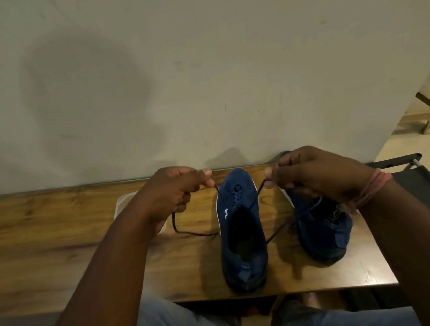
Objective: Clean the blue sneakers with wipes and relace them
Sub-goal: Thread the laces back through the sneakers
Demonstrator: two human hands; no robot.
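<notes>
My left hand (176,192) and right hand (310,175) each pinch an end of the lace (253,201) threaded through the left shoe (241,230) on the table (55,236).

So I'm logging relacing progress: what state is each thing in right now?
Left hand: pinching one lace end.
Right hand: pinching the other end.
Lace: threaded only near the toe.
Left sneaker: upright, mostly unlaced.
Right sneaker: upright, laced.

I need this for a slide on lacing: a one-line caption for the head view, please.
Both hands, left and right, pull the lace ends apart over the middle blue sneaker on the wooden table.
</notes>
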